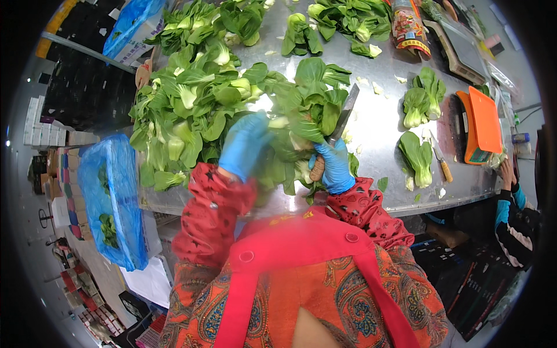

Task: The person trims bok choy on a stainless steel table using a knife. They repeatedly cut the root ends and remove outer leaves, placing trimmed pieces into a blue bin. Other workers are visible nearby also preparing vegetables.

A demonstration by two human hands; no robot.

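Note:
My right hand (334, 163), in a blue glove, grips the wooden handle of a knife (347, 111), whose blade points up and away, beside a leafy bok choy (311, 104). My left hand (246, 145), also in a blue glove, is blurred; it is over the edge of the bok choy pile (187, 95), and whether it holds anything cannot be told. Loose green leaves lie between and below both hands, partly blurred. Trimmed white stem pieces are scattered on the metal table (374, 117).
Right of me lie several bok choy (416, 158), a small knife (441, 156) and an orange scale (482, 126). A printed bag (409, 28) is at the back. A blue-lined crate (115, 200) stands at left. Another person's hand (506, 174) is at far right.

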